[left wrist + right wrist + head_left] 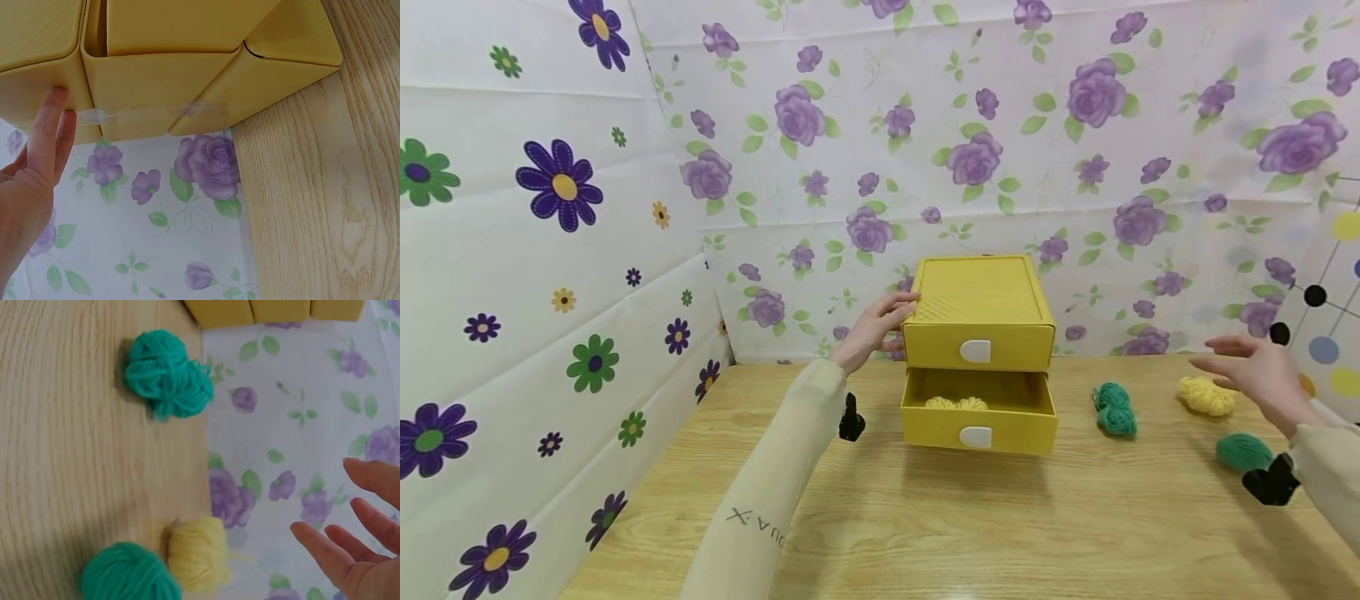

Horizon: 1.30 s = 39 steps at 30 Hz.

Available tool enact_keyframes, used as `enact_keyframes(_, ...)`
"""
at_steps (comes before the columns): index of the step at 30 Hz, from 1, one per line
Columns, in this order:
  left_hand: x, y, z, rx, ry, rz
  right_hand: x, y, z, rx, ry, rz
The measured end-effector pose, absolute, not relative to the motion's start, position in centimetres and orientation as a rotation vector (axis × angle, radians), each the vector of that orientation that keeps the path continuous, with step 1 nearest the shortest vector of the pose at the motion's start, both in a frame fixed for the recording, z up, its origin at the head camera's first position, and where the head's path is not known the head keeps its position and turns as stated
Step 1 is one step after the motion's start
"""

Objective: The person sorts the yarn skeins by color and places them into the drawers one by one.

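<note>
A small yellow drawer cabinet [985, 287] stands on the table, its lower drawer [977, 429] pulled out with light yellow yarn [957, 403] inside. The upper drawer [977, 347] is closed. My left hand [880, 327] rests its fingertips against the cabinet's left side near the top; the left wrist view shows these fingers [45, 140] extended on the wall. Over at the right, my right hand [1262, 375] hangs in the air with nothing in it, fingers apart. Near it lie a yellow yarn ball [1206, 396], a green yarn ball [1243, 452] and a teal yarn skein [1114, 410].
The wooden table [850, 517] runs up to a flowered cloth backdrop [865, 150] behind the cabinet. A second flowered sheet [535, 275] closes off the left side. Clear tape [140, 114] crosses the cabinet's side.
</note>
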State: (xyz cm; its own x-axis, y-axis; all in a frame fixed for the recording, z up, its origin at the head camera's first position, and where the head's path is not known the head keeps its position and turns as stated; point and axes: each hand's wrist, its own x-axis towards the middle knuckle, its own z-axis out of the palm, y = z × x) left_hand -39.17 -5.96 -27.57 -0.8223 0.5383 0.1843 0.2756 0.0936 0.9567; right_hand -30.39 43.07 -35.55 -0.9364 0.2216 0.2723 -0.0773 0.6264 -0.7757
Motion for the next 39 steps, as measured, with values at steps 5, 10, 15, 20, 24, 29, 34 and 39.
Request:
enact_keyframes(5, -39.2, -6.0, -27.6, 0.805, 2.135, 1.817, -30.7, 44.3, -36.7, -0.165, -2.509, 1.21)
enact_keyframes(10, -40.5, -6.0, -28.5, 0.814, 2.163, 1.836, -31.0, 45.4, -37.7, -0.298, -2.5, 1.231)
enact_keyframes(15, -41.6, -5.9, -29.5, 0.82, 2.218, 1.835, -31.1, 46.0, -38.4, -0.371, -2.502, 1.224)
enact_keyframes(20, -41.7, -5.8, -29.6, 0.819, 2.216, 1.835, -31.1, 46.3, -39.1, -0.43, -2.538, 1.182)
enact_keyframes(24, -41.7, -5.9, -29.5, 0.818, 2.215, 1.836, -31.1, 46.5, -39.6, -0.367, -2.582, 1.233)
enact_keyframes(29, -41.6, -5.9, -29.4, 0.83, 2.205, 1.838, -31.3, 46.8, -40.0, -0.291, -2.618, 1.338)
enact_keyframes(34, -41.6, -5.9, -29.5, 0.831, 2.21, 1.835, -31.7, 46.9, -40.4, -0.321, -2.61, 1.4)
enact_keyframes(39, -41.6, -5.8, -29.6, 0.834, 2.208, 1.836, -31.9, 46.7, -40.6, -0.338, -2.587, 1.455)
